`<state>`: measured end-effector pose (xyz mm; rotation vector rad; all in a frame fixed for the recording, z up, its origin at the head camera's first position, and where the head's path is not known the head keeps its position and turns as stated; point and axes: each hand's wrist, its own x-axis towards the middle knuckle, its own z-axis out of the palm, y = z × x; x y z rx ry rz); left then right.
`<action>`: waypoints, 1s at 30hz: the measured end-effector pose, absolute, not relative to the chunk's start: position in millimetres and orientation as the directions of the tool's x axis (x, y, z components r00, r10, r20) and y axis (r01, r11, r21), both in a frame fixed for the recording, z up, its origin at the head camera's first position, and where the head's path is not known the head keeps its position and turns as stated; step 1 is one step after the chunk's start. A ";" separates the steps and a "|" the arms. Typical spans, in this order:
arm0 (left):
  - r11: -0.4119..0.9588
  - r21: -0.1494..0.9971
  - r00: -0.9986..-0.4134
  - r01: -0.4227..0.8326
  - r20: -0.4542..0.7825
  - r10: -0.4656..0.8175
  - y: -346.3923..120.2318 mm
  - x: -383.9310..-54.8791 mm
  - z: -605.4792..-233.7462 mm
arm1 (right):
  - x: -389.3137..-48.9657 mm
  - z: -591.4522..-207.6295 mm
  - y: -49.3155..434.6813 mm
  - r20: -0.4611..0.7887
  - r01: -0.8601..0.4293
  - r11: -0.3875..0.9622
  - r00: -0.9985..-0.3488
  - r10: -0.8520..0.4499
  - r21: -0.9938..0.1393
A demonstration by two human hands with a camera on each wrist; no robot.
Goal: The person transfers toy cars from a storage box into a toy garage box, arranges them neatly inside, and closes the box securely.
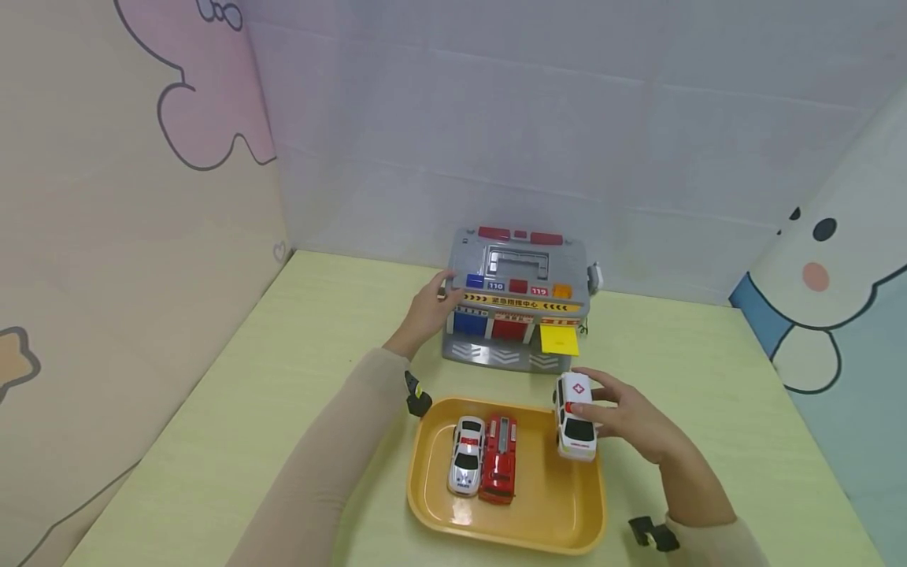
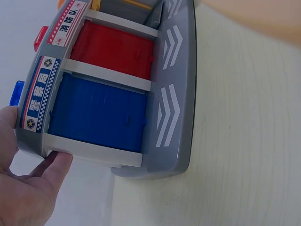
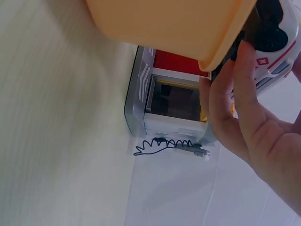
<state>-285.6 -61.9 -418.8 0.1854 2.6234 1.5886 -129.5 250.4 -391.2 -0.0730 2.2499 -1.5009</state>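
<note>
A white toy ambulance with a red cross on its roof is gripped by my right hand, above the right rim of the yellow tray. In the right wrist view, fingers curl round its side and underside. My left hand holds the left end of the grey toy rescue station. Its thumb and fingers clasp the corner beside the blue door. The station's yellow door is raised at the right bay, while the blue and the red door are down.
A white toy police car and a red toy fire truck lie side by side in the tray. From the station's right side hangs a grey handpiece on a coiled black cord. Printed cloth walls border the table.
</note>
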 end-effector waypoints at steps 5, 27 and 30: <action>0.460 0.885 -0.991 0.067 0.004 0.137 -61.4 -285.0 -418.4 | -133.8 -394.0 254.5 -0.325 0.205 0.378 -0.900 -0.290 -0.903; 0.451 0.889 -0.990 0.075 0.011 0.143 -61.4 -284.3 -418.5 | -155.6 -405.6 265.1 -0.328 0.232 0.362 -0.916 -0.231 -0.903; 0.448 0.891 -0.989 0.077 0.013 0.145 -61.7 -284.9 -419.2 | -159.2 -406.6 266.0 -0.330 0.233 0.370 -0.917 -0.226 -0.899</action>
